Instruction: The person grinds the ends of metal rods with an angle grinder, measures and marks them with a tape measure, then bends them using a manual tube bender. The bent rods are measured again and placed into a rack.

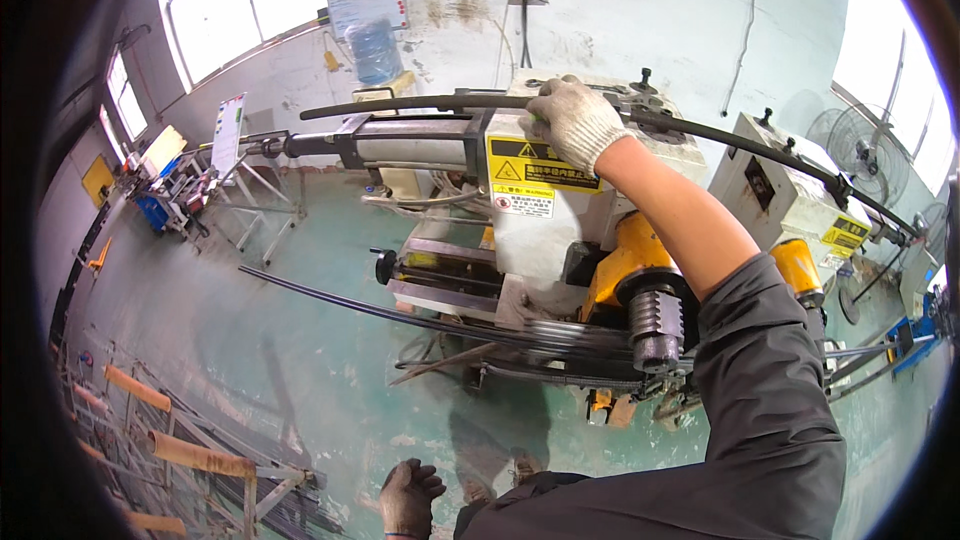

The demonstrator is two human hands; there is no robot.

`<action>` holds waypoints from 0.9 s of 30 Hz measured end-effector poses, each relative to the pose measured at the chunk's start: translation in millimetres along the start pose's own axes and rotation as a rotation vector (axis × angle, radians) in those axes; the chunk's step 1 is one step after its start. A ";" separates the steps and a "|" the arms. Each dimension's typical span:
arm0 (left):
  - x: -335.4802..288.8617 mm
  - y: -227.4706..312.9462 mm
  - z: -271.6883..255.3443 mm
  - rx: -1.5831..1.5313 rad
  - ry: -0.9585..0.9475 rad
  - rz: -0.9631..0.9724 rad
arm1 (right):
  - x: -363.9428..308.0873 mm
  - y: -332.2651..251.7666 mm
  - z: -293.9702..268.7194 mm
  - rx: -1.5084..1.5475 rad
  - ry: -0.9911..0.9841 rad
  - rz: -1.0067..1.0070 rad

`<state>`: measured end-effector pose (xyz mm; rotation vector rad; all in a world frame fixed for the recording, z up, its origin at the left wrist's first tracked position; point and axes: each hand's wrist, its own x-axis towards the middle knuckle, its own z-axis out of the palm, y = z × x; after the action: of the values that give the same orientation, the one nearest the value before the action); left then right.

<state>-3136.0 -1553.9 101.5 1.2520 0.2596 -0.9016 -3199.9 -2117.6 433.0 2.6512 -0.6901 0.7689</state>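
Observation:
My right hand point(577, 124), in a pale knit glove, reaches forward and grips a long dark rod point(430, 101) from above. The rod runs across the top of a white machine point(545, 240) and on over a second white machine point(765, 175) at the right. Yellow-and-black warning labels point(540, 162) sit on the nearer machine, just below my wrist. Low at the front my left hand point(408, 500), in a soiled glove, hangs by my leg. Its fingers are loosely bent and slightly apart, with nothing visible in them.
Several thin dark rods point(400, 315) lie along the machine's front, near a threaded metal part point(657, 330) on a yellow housing point(630, 255). A rack with orange-brown rollers point(200, 455) stands at lower left. Toward the back are a work stand point(260, 175), a blue water bottle point(373, 50) and a fan point(868, 155).

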 end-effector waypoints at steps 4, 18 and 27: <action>29.6 19.6 3.4 -0.086 -0.227 0.040 | 1.7 -8.0 5.8 -0.049 -0.016 0.025; 58.9 40.8 -32.3 0.119 -0.123 -0.068 | 1.0 -42.5 9.8 -0.097 -0.117 0.357; 69.0 53.9 -56.6 0.009 -0.465 0.014 | -110.3 -160.0 -33.7 0.317 0.010 0.198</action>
<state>-3036.9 -1532.0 77.4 1.0160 -0.1225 -1.1521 -3212.6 -1929.4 375.3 2.8864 -0.9050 1.0202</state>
